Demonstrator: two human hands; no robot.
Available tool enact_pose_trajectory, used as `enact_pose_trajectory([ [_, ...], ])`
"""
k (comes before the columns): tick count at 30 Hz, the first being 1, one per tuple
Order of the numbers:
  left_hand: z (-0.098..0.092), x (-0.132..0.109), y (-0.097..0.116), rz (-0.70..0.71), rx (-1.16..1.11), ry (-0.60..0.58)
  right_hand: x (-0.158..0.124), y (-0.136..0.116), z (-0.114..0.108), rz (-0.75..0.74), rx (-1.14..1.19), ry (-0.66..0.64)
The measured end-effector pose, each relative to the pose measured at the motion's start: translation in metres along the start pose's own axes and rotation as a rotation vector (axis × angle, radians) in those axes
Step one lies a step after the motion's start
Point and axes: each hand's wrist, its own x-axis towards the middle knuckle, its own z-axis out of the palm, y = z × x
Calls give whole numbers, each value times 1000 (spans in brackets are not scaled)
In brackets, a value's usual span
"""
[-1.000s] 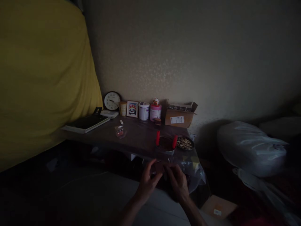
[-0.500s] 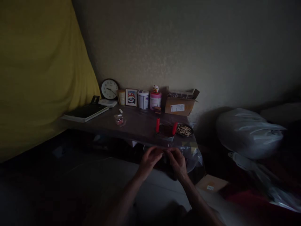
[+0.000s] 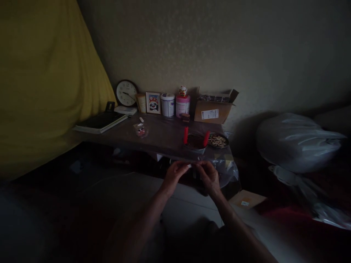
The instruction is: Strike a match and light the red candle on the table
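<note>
The left hand (image 3: pixel 173 177) pinches one small white-showing object (image 3: pixel 189 166), mostly hidden, near the front edge of one dark brown table (image 3: pixel 164 133). The right hand's (image 3: pixel 210 176) fingertips curl in beside it; whether they grip, I cannot tell. Beyond are two red cylindrical candles (image 3: pixel 186 136) at one round metal-rimmed dish (image 3: pixel 195 148), one dish of uncounted pale matchsticks (image 3: pixel 218 140), and two lidded canisters (image 3: pixel 168 106).
</note>
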Motion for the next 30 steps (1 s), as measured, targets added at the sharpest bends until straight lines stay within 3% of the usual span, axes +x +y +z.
enact_pose_trajectory([
  [7, 2, 0, 3, -78, -171, -97, 2, 1, 0, 29, 62, 31],
  [14, 0, 0, 3, -138, -250, -38, 6, 5, -5, -41, -12, 131],
  [18, 4, -1, 11, -152, -282, -17, 8, -9, -4, -160, -151, 170],
  [22, 10, -1, 18, -140, -289, 11, 6, -28, 1, -364, -365, 117],
  [26, 15, 0, 24, -106, -291, -10, 10, -25, 4, -550, -550, 71],
  [30, 17, 3, 31, -106, -279, -28, 18, -24, -1, -613, -632, 104],
])
